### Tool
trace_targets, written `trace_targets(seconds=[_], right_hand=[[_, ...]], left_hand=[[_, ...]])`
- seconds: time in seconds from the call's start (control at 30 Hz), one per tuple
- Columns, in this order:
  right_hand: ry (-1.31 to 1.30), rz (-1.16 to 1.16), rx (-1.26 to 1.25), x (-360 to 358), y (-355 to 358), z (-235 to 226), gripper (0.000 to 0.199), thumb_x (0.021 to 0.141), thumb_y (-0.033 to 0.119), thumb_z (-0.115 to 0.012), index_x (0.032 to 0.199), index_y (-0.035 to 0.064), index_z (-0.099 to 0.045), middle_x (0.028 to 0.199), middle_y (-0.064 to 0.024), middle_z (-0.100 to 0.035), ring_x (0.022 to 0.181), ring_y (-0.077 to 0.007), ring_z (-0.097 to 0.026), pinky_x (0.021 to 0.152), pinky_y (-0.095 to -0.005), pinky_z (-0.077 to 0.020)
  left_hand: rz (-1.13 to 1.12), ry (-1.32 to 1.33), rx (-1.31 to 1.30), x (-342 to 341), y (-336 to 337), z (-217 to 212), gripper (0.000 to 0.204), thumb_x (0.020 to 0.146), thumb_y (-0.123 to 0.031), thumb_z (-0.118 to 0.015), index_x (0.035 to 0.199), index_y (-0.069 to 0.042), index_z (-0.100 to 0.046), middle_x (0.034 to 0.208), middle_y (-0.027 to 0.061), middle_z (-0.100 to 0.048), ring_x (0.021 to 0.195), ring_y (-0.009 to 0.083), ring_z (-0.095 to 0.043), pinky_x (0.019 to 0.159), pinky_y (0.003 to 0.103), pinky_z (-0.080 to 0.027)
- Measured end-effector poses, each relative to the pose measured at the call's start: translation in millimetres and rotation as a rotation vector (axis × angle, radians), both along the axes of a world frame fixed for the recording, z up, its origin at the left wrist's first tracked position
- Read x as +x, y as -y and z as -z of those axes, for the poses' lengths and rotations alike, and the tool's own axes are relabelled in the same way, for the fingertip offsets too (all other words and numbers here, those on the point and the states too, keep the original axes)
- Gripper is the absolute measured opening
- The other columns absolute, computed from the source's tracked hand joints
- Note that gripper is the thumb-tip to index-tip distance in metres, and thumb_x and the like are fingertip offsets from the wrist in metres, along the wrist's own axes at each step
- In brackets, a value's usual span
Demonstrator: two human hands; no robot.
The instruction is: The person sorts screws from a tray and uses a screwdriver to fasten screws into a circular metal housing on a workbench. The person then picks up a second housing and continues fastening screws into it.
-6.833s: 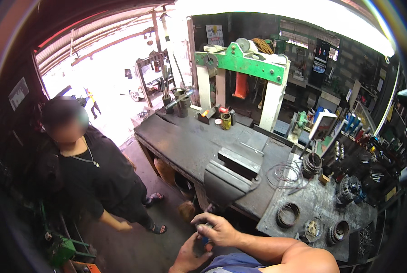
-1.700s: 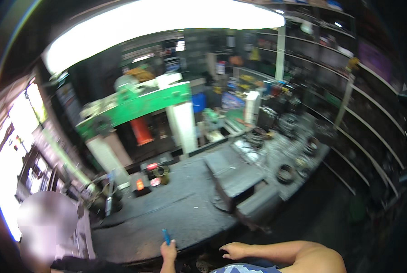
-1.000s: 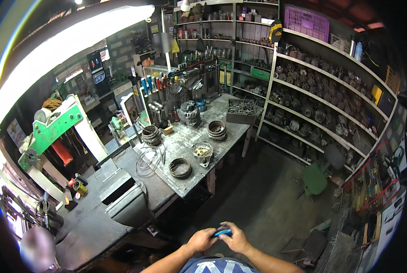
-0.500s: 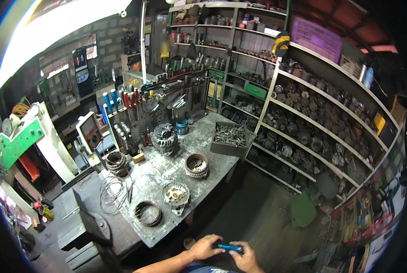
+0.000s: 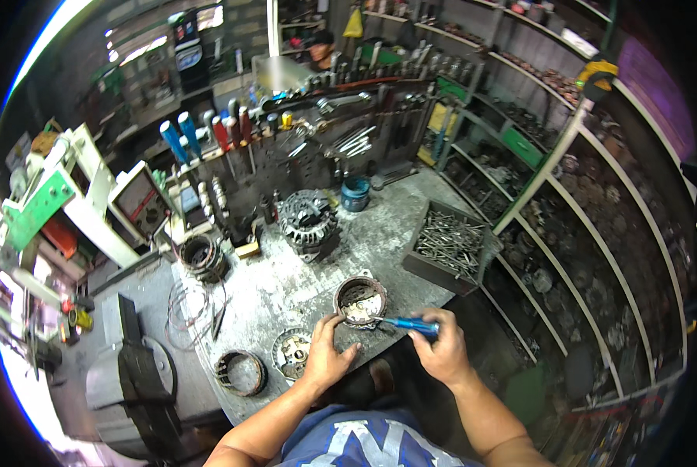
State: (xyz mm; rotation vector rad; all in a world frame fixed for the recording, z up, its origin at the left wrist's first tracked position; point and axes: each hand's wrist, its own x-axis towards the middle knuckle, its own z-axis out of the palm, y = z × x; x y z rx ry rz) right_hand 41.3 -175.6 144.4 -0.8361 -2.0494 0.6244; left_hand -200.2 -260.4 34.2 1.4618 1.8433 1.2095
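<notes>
My right hand [image 5: 445, 347] is closed round the blue handle of a screwdriver [image 5: 415, 323]. The thin shaft points left, its tip at the near rim of a round alternator housing [image 5: 362, 282] with copper windings and pale parts inside. My left hand [image 5: 330, 353] is open, thumb apart, with fingertips at the left side of that rim. Just left of this hand lies a metal end cover [image 5: 278, 349] with pale pieces in it. Beyond it sits a bare winding ring [image 5: 222, 377]. A whole alternator [image 5: 306, 226] stands farther back.
On the worn metal table [image 5: 267, 300], a box of bolts [image 5: 451, 245] stands at right and a blue jar [image 5: 355, 194] behind. Thin wires [image 5: 183, 315] and a bench vise [image 5: 119, 373] are on the left. Shelves of parts [image 5: 590, 233] line the right; a person [image 5: 321, 53] is at the back.
Both hands have moved from beside my body, where they held the screwdriver, up to the housing. The screwdriver is now in my right hand alone. The view has shifted closer over the table.
</notes>
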Motion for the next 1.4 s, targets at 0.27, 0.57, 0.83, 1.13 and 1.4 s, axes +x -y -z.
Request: trace_targets(seconds=[0.27, 0.57, 0.83, 1.13, 1.4], right_hand=[[0.249, -0.573, -0.116, -41, -137, 24, 0.042, 0.096, 0.003, -0.081, 0.130, -0.0006, -0.058, 0.116, -0.0251, -0.074, 0.102, -0.0484, -0.076, 0.086, -0.0527, -0.0617], [0.275, -0.879, -0.216, -64, -193, 35, 0.043, 0.096, 0.005, -0.082, 0.131, -0.0012, -0.057, 0.114, -0.0269, -0.074, 0.102, -0.0506, -0.076, 0.086, -0.0536, -0.0622], [0.381, -0.950, -0.218, -77, -195, 40, 0.042, 0.100, 0.010, -0.079, 0.134, -0.0013, -0.057, 0.120, -0.0264, -0.073, 0.109, -0.0492, -0.074, 0.091, -0.0536, -0.0615], [0.484, -0.858, -0.074, -81, -163, 21, 0.040, 0.099, 0.015, -0.081, 0.130, 0.0008, -0.059, 0.114, -0.0231, -0.075, 0.104, -0.0463, -0.076, 0.087, -0.0535, -0.0628], [0.787, -0.547, 0.159, -109, -117, 1, 0.035, 0.099, 0.035, -0.081, 0.109, 0.0047, -0.067, 0.087, -0.0161, -0.077, 0.079, -0.0378, -0.079, 0.070, -0.0493, -0.0636]], left_hand=[[-0.310, 0.058, -0.179, 40, -24, 14, 0.076, 0.090, -0.020, -0.093, 0.157, -0.007, -0.059, 0.170, 0.0275, -0.046, 0.156, 0.0486, -0.047, 0.130, 0.051, -0.043], [-0.361, -0.062, -0.277, 71, -54, 21, 0.068, 0.089, -0.026, -0.094, 0.152, -0.016, -0.069, 0.179, 0.0315, -0.031, 0.160, 0.0509, -0.042, 0.131, 0.054, -0.042], [-0.329, -0.103, -0.252, 64, -52, 22, 0.063, 0.090, -0.026, -0.093, 0.149, -0.017, -0.073, 0.179, 0.0313, -0.030, 0.158, 0.0520, -0.044, 0.129, 0.055, -0.043], [-0.216, -0.140, -0.199, 43, -45, 25, 0.057, 0.090, -0.026, -0.093, 0.144, -0.016, -0.075, 0.177, 0.0309, -0.033, 0.155, 0.0523, -0.046, 0.127, 0.056, -0.044], [-0.196, -0.185, -0.091, 21, -58, 37, 0.113, 0.087, -0.033, -0.095, 0.172, 0.005, -0.032, 0.176, 0.0342, -0.034, 0.161, 0.0534, -0.038, 0.133, 0.055, -0.038]])
